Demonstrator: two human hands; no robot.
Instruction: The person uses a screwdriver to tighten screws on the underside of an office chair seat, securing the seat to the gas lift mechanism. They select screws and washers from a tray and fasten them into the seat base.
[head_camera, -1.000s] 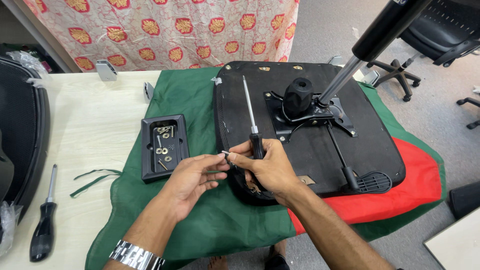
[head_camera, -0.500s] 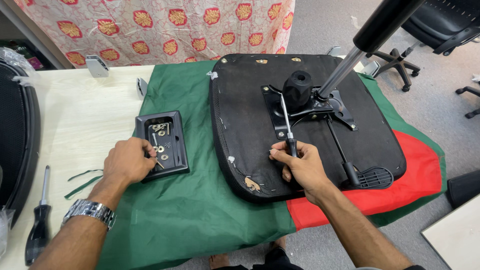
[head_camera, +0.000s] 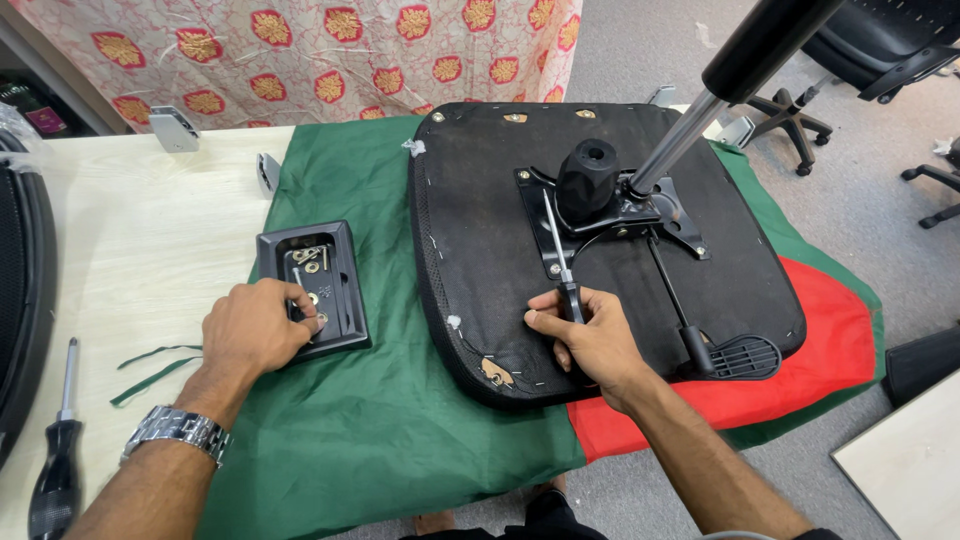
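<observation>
Head view shows your left hand (head_camera: 258, 328) resting on the small black parts tray (head_camera: 312, 288), which sits on the green cloth (head_camera: 370, 440) just left of the upturned chair seat (head_camera: 500, 260). Your fingertips press down among the loose screws and washers (head_camera: 310, 270) at the tray's middle; whether that grip has closed on a screw I cannot tell, since the fingers hide it. Your right hand (head_camera: 592, 345) is closed around the black handle of a screwdriver (head_camera: 558, 250), whose shaft lies along the seat underside and points toward the metal mounting plate (head_camera: 620, 215) near the seat's centre.

To do this well, pinch one screw between thumb and forefinger instead of raking through the tray, and lift it clear of the tray wall so nothing else spills onto the cloth. Keep the tray flat; it sits near the seat edge and a nudge could tip it. Hold the screwdriver steady against the seat so its tip stays off the black knob (head_camera: 585, 180) and the gas cylinder (head_camera: 720, 100) rising from the plate. Carry the screw across to the plate low over the cloth, so a drop lands soft and stays findable.

A second screwdriver (head_camera: 58, 450) lies on the pale worktop (head_camera: 130, 230), well left of the seat, beside a strip of green ribbon (head_camera: 150, 365).
</observation>
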